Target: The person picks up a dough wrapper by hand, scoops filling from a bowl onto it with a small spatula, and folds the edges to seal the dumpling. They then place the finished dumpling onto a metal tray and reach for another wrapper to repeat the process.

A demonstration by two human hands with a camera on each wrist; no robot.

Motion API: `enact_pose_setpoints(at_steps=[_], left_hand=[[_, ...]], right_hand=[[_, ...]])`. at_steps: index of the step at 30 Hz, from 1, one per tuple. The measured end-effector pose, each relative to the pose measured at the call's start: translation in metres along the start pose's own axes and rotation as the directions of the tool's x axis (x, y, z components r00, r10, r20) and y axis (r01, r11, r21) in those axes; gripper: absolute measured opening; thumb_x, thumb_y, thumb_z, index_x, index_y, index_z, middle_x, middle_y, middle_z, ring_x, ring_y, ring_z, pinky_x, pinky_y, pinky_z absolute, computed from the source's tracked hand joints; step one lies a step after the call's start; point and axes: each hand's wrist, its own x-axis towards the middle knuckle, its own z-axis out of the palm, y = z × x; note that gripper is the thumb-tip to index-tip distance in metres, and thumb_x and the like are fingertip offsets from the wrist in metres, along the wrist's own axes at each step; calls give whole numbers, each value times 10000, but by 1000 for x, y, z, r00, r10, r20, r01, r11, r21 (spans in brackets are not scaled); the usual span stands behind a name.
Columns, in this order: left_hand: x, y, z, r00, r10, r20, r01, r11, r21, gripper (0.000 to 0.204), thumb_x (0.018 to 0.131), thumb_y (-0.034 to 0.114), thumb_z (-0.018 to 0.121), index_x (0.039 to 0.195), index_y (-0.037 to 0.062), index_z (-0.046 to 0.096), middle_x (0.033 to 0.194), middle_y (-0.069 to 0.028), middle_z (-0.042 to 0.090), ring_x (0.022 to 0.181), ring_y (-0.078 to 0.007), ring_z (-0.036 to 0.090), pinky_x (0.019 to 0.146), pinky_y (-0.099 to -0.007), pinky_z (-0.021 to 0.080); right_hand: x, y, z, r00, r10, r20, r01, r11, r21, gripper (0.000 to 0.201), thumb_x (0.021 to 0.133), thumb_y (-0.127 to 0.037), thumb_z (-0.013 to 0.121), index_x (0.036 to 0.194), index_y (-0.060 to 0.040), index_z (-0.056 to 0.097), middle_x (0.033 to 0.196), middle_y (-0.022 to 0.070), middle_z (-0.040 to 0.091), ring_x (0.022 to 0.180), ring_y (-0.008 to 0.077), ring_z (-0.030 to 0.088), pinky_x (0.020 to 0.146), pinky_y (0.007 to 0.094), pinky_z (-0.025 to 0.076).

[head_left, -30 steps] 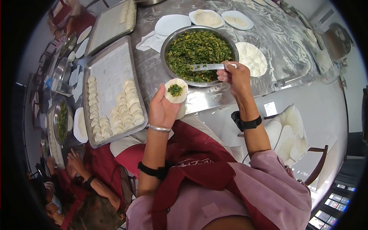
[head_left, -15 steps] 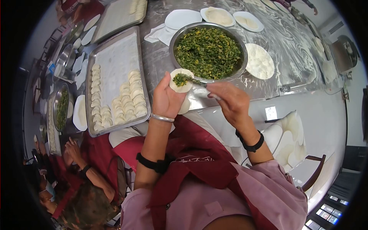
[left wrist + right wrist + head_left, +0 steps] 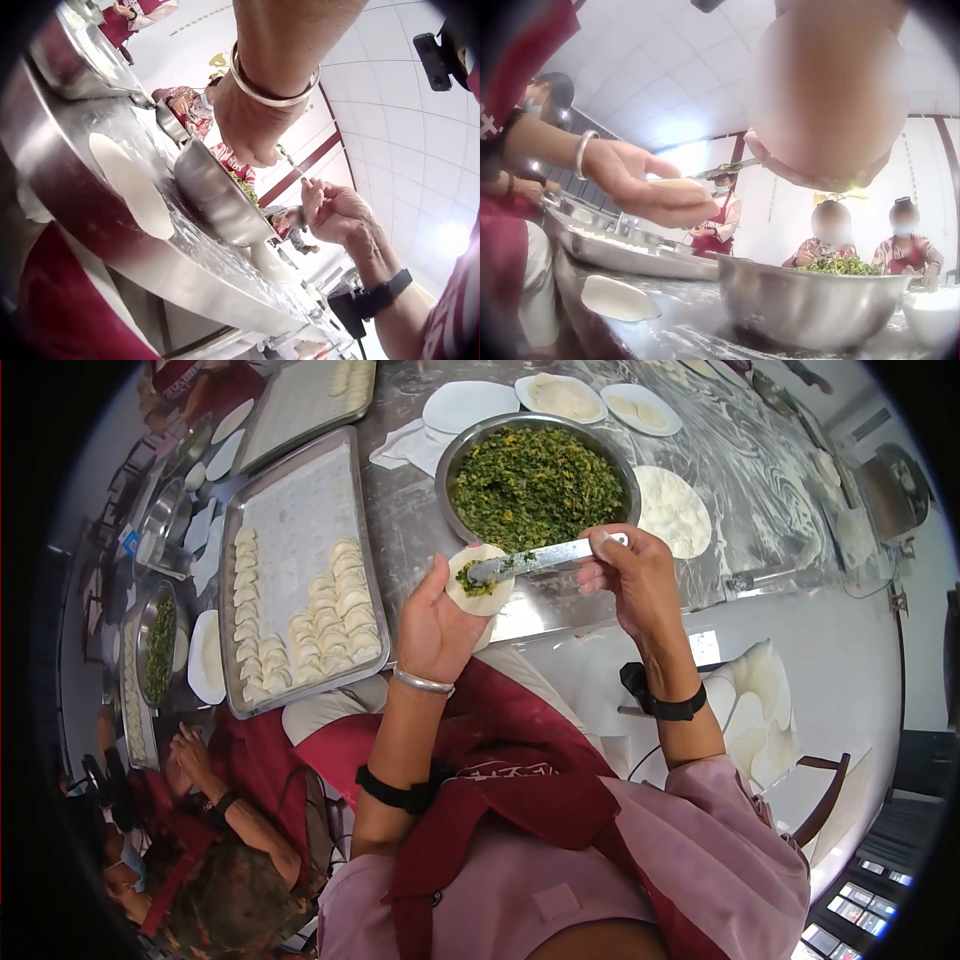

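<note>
My left hand (image 3: 437, 628) lies palm up in the head view, its fingers under a round dough wrapper (image 3: 494, 601) with green filling (image 3: 468, 576) at its middle. My right hand (image 3: 645, 582) pinches the handle of a flat metal spatula (image 3: 550, 556), whose tip touches the filling. Beyond both hands stands a steel bowl (image 3: 628, 468) heaped with chopped green and yellow filling. In the right wrist view the left hand (image 3: 649, 184) supports the wrapper from below, and the blurred right hand (image 3: 821, 97) is above the bowl (image 3: 810, 304).
To the left, a metal tray (image 3: 372, 585) holds rows of folded dumplings (image 3: 350, 600). White plates (image 3: 470, 406) and floury dough pieces (image 3: 672, 512) lie around the bowl. Another wrapper (image 3: 131, 184) rests near the table's edge. Other people (image 3: 225, 820) are at the left.
The spatula has gone from over the bowl to the wrapper, and its blade now lies flatter across the filling. Since half a second ago, my right hand has risen slightly and turned.
</note>
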Motion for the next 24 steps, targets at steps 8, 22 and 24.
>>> enact_pose_setpoints(at_steps=[8, 22, 24], left_hand=[[-4, 1, -2, 1000, -13, 21, 12, 998, 55, 493, 1051, 323, 350, 1358, -59, 404, 1356, -201, 496, 1283, -311, 465, 1120, -446, 348], [-4, 3, -10, 999, 28, -36, -28, 1000, -4, 483, 1030, 306, 434, 1318, -81, 439, 1295, -198, 544, 1227, -311, 519, 1079, -435, 394], [-6, 3, -9, 999, 26, -25, -26, 1000, -6, 481, 1030, 305, 433, 1318, -80, 439, 1296, -200, 544, 1230, -311, 518, 1078, -436, 396]], right_hand=[[9, 9, 1, 1000, 11, 17, -10, 998, -61, 180, 899, -73, 589, 981, 85, 617, 784, 161, 670, 562, 164, 650, 498, 252, 533], [28, 45, -6, 655, -635, 410, 602, 110, -791, 163, 810, -23, 616, 938, -83, 696, 849, 111, 680, 745, 257, 672, 592, 352, 520], [25, 59, 0, 716, -561, 415, 561, 109, -821, 187, 763, -34, 607, 903, -115, 701, 864, 115, 670, 827, 323, 643, 646, 410, 512]])
